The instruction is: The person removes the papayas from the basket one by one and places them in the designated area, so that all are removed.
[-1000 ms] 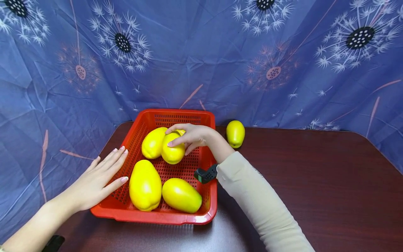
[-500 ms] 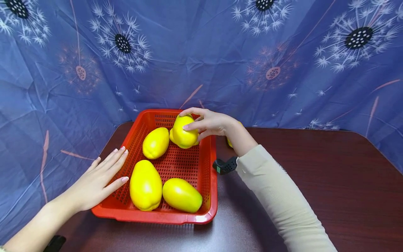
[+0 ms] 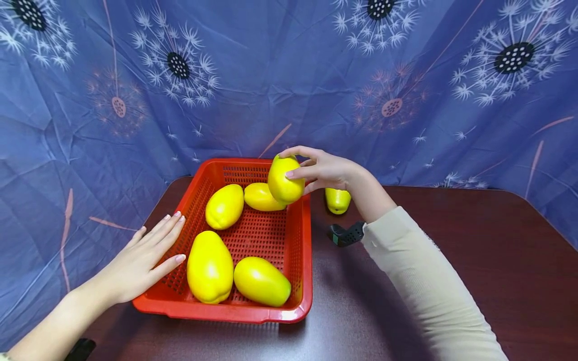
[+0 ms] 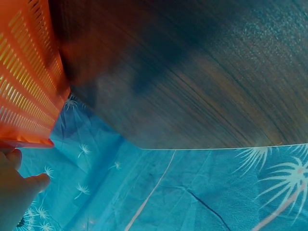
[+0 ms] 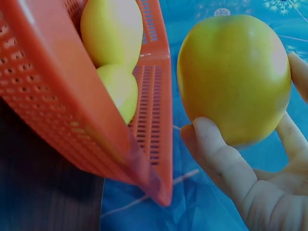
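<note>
My right hand has its grip curled round a yellow fruit, held clear above the basket's far right corner, long axis roughly upright. The right rim lies just below it; beyond that rim the bench runs open, with one lone fruit standing near the back edge. Four fruits lie inside the basket. My left hand, fingers straight and spread, rests against the basket's left wall, well apart from the lifted fruit.
</note>
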`<action>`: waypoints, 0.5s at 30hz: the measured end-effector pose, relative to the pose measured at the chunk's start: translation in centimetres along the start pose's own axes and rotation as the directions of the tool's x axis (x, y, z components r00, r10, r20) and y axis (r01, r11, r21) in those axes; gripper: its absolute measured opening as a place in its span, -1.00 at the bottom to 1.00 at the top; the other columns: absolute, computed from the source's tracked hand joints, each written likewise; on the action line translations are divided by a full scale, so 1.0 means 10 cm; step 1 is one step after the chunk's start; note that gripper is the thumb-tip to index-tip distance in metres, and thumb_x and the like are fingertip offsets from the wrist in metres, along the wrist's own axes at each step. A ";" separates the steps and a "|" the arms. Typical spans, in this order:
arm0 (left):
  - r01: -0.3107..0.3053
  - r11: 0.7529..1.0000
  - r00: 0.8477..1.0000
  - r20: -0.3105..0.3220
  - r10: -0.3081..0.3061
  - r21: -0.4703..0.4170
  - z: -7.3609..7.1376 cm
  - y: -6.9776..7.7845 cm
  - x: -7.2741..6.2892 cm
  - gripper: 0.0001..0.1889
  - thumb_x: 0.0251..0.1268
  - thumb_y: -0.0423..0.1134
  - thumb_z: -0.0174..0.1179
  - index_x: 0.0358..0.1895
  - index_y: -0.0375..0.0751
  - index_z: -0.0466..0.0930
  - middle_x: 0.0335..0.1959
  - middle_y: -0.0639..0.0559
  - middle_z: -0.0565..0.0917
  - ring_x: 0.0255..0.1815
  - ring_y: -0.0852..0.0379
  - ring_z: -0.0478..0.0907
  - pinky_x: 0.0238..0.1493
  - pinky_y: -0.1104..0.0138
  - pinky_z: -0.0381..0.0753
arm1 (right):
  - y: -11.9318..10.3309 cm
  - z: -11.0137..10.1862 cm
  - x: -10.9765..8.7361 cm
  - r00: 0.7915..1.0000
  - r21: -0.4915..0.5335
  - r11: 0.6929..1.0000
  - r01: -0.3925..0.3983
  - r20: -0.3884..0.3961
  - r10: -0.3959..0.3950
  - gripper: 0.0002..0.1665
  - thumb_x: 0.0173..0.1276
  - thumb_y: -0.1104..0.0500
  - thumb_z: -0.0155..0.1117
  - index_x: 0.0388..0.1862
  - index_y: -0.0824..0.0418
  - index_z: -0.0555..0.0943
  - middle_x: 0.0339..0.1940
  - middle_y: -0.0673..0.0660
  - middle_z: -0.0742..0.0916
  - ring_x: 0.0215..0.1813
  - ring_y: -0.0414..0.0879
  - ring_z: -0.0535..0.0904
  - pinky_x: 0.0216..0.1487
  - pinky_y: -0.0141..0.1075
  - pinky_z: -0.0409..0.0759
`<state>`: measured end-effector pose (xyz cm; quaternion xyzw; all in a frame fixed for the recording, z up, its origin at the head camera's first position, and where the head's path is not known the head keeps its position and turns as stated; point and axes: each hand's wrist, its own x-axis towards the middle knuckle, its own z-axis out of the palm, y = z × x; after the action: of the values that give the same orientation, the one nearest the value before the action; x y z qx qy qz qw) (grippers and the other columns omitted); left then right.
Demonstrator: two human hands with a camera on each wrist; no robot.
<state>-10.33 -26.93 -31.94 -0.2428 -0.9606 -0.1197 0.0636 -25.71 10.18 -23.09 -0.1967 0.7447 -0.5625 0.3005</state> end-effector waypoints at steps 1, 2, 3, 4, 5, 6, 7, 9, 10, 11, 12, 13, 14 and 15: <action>-0.001 1.000 1.000 -0.003 0.001 0.000 0.00 0.00 0.00 -0.29 0.35 0.02 0.02 0.47 -0.16 0.01 0.48 -0.09 0.02 0.50 0.02 -0.22 0.35 -0.13 -0.30 | 0.00 -0.02 -0.02 1.000 -0.001 1.000 -0.002 -0.006 0.002 -0.39 0.34 0.20 0.18 0.35 0.01 0.28 0.26 0.22 0.33 0.14 0.14 0.39 -0.06 -0.09 0.58; -0.001 1.000 1.000 -0.004 0.001 0.003 0.00 0.00 0.00 -0.29 0.35 0.02 0.02 0.47 -0.16 0.02 0.48 -0.09 0.02 0.50 0.03 -0.22 0.35 -0.13 -0.30 | 0.00 -0.03 -0.03 1.000 0.001 1.000 -0.004 -0.012 0.004 -0.39 0.34 0.20 0.17 0.35 0.00 0.28 0.25 0.22 0.33 0.14 0.14 0.40 -0.06 -0.09 0.58; -0.003 1.000 1.000 -0.005 0.003 0.005 0.00 0.00 0.00 -0.29 0.35 0.02 0.02 0.46 -0.15 0.02 0.48 -0.09 0.02 0.50 0.03 -0.22 0.35 -0.13 -0.31 | 0.00 -0.05 -0.05 1.000 0.005 1.000 -0.005 -0.017 0.005 -0.39 0.34 0.20 0.17 0.35 0.00 0.28 0.25 0.23 0.33 0.13 0.14 0.41 -0.06 -0.09 0.58; -0.003 1.000 1.000 -0.004 0.003 0.007 0.00 0.00 0.00 -0.29 0.35 0.03 0.02 0.47 -0.15 0.02 0.48 -0.09 0.02 0.50 0.03 -0.23 0.35 -0.12 -0.32 | 0.01 -0.06 -0.06 1.000 0.005 1.000 -0.007 -0.022 0.007 -0.38 0.34 0.20 0.17 0.36 0.00 0.27 0.25 0.23 0.33 0.13 0.14 0.41 -0.06 -0.10 0.58; -0.003 1.000 1.000 -0.003 0.003 0.009 0.00 0.00 0.00 -0.29 0.35 0.03 0.02 0.47 -0.15 0.02 0.48 -0.09 0.02 0.50 0.03 -0.23 0.35 -0.12 -0.32 | 0.02 -0.08 -0.07 1.000 0.009 1.000 -0.009 -0.024 0.009 -0.38 0.35 0.20 0.17 0.36 0.00 0.27 0.25 0.23 0.32 0.13 0.14 0.41 -0.06 -0.10 0.58; -0.003 1.000 1.000 -0.002 0.003 0.010 0.00 0.00 0.00 -0.29 0.35 0.03 0.02 0.47 -0.15 0.02 0.48 -0.09 0.02 0.50 0.02 -0.22 0.35 -0.12 -0.32 | 0.02 -0.10 -0.09 1.000 0.011 1.000 -0.011 -0.029 0.012 -0.38 0.35 0.19 0.17 0.36 -0.01 0.26 0.25 0.24 0.32 0.12 0.15 0.42 -0.06 -0.10 0.58; -0.002 1.000 1.000 0.001 0.002 0.009 0.00 0.00 0.00 -0.29 0.35 0.03 0.02 0.47 -0.15 0.01 0.48 -0.09 0.02 0.50 0.02 -0.22 0.35 -0.12 -0.33 | 0.03 -0.12 -0.10 0.999 0.012 1.000 -0.014 -0.033 0.014 -0.38 0.34 0.18 0.17 0.36 -0.01 0.26 0.26 0.24 0.32 0.12 0.15 0.42 -0.05 -0.10 0.57; 0.002 1.000 1.000 0.006 -0.002 0.007 0.00 0.00 0.00 -0.29 0.35 0.03 0.02 0.47 -0.15 0.00 0.48 -0.09 0.02 0.50 0.01 -0.23 0.35 -0.12 -0.33 | 0.03 -0.15 -0.14 0.999 0.007 1.000 -0.016 -0.043 0.017 -0.37 0.35 0.17 0.18 0.37 -0.02 0.26 0.26 0.24 0.31 0.13 0.15 0.41 -0.05 -0.11 0.57; 0.003 1.000 1.000 0.007 -0.003 0.005 0.00 0.00 0.00 -0.29 0.35 0.03 0.01 0.47 -0.15 0.00 0.48 -0.10 0.01 0.50 0.01 -0.23 0.35 -0.12 -0.33 | 0.04 -0.17 -0.16 0.999 0.004 1.000 -0.018 -0.047 0.018 -0.37 0.35 0.17 0.17 0.37 -0.02 0.25 0.26 0.24 0.30 0.14 0.15 0.40 -0.04 -0.10 0.57; 0.004 1.000 1.000 0.008 -0.004 0.004 0.00 0.00 0.00 -0.29 0.35 0.03 0.01 0.47 -0.15 0.00 0.48 -0.10 0.01 0.50 0.01 -0.23 0.35 -0.12 -0.34 | 0.04 -0.19 -0.18 0.999 -0.001 1.000 -0.017 -0.051 0.017 -0.36 0.35 0.17 0.17 0.37 -0.02 0.25 0.27 0.24 0.30 0.15 0.15 0.39 -0.03 -0.10 0.56; 0.007 1.000 1.000 0.004 -0.007 0.001 0.00 0.00 0.00 -0.29 0.35 0.03 0.02 0.47 -0.15 0.01 0.48 -0.09 0.02 0.50 0.02 -0.23 0.35 -0.12 -0.32 | 0.05 -0.21 -0.20 0.998 -0.006 1.000 -0.018 -0.057 0.018 -0.36 0.35 0.16 0.17 0.38 -0.02 0.24 0.27 0.24 0.31 0.15 0.15 0.39 -0.02 -0.09 0.56; 0.003 1.000 1.000 0.006 -0.003 0.002 0.00 0.00 0.00 -0.29 0.35 0.03 0.01 0.47 -0.15 0.00 0.48 -0.10 0.02 0.50 0.02 -0.23 0.35 -0.12 -0.33 | 0.05 -0.23 -0.22 0.998 -0.011 1.000 -0.019 -0.060 0.018 -0.36 0.35 0.16 0.17 0.38 -0.01 0.24 0.27 0.24 0.30 0.16 0.15 0.38 -0.01 -0.09 0.55; 0.002 1.000 1.000 0.002 -0.002 0.002 0.01 0.00 0.00 -0.29 0.35 0.03 0.02 0.47 -0.16 0.01 0.48 -0.10 0.02 0.50 0.02 -0.23 0.35 -0.12 -0.32 | 0.06 -0.25 -0.24 0.998 -0.014 1.000 -0.019 -0.064 0.018 -0.36 0.35 0.16 0.16 0.38 -0.01 0.23 0.27 0.24 0.30 0.16 0.14 0.38 0.01 -0.08 0.54; 0.001 1.000 1.000 -0.001 -0.001 0.003 0.01 0.00 0.00 -0.29 0.35 0.02 0.02 0.47 -0.16 0.01 0.48 -0.10 0.02 0.50 0.03 -0.23 0.36 -0.12 -0.32 | 0.07 -0.27 -0.26 0.998 -0.016 1.000 -0.019 -0.067 0.018 -0.35 0.35 0.16 0.16 0.39 -0.01 0.23 0.27 0.24 0.29 0.16 0.15 0.38 0.03 -0.06 0.53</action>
<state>-10.35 -26.92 -32.04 -0.2424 -0.9608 -0.1184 0.0642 -25.55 14.01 -22.63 -0.1736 0.7608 -0.5596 0.2790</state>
